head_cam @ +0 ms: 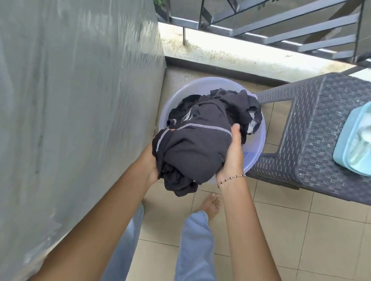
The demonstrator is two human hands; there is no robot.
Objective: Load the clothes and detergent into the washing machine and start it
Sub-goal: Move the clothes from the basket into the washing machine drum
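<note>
Head view: open tiled floor point(305, 260) at 5 o'clock. Left hand point(150, 168) and right hand point(233, 155) clasp a dark clothes bundle point(192, 150) between them, over the basin's point(255, 146) near rim. Covered wall point(56, 101) at 9 o'clock; stool point(320, 138) with detergent tub point(364, 139) at 2; railing point(264, 21) at 12.

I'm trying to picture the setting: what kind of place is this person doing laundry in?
Most likely a home balcony used for laundry: a metal railing with greenery beyond it, a tiled floor, and a basin of dark clothes beside a wicker-style table.
</note>
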